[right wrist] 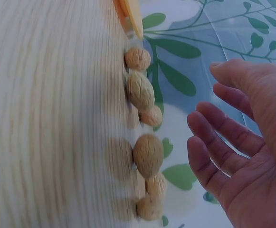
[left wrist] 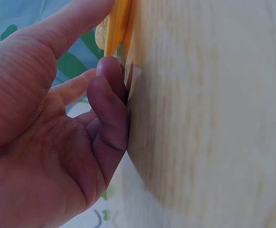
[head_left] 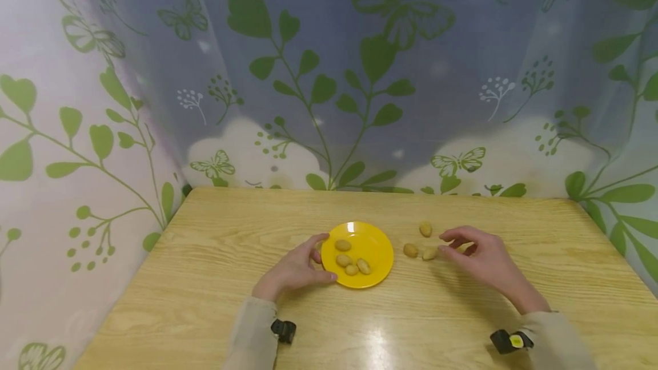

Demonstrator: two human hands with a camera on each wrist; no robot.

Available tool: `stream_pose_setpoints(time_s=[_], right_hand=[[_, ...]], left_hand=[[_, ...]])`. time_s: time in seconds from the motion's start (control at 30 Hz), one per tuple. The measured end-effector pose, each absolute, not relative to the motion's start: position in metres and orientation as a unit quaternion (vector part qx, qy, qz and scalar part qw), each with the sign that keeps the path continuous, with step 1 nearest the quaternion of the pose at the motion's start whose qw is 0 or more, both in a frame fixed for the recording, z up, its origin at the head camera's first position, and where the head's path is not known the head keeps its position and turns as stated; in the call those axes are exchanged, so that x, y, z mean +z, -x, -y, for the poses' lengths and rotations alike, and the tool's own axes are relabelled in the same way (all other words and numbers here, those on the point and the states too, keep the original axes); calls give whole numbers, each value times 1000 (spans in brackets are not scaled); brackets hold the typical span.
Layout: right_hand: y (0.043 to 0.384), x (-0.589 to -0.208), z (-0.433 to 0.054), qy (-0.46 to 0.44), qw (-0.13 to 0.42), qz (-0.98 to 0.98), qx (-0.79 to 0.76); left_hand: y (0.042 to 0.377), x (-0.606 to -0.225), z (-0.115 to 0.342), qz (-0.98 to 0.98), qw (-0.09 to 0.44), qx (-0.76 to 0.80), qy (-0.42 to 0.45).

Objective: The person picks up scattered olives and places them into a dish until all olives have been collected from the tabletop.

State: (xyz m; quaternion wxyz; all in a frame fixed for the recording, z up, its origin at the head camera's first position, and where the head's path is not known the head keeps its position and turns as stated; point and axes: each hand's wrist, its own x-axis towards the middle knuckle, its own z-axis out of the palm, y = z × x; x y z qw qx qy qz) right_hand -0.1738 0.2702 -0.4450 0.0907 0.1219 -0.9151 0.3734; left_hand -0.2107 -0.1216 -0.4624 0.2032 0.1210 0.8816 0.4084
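The left hand grips a yellow plate by its edge — several nuts lie on it, just right of those fingers. The right hand hovers loosely spread, holding nothing — loose nuts sit on the table near its fingertips.

Your left hand holds its thumb apart from the bent fingers. Your right hand is relaxed, with its fingers softly curved. Both your sleeved forearms reach forward, slightly inclined to each other.
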Motion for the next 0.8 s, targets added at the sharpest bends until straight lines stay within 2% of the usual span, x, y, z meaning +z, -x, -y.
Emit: stream_pose_setpoints(time_s=[0.3, 0.63, 0.8], right_hand=[[168, -445, -290, -105, 102, 918, 367], [165, -452, -312, -97, 141, 920, 353], [165, -456, -322, -85, 127, 924, 350]], left_hand=[[209, -462, 121, -881, 205, 408, -122], [209, -460, 121, -881, 206, 409, -116], [209, -460, 121, -881, 206, 409, -115]])
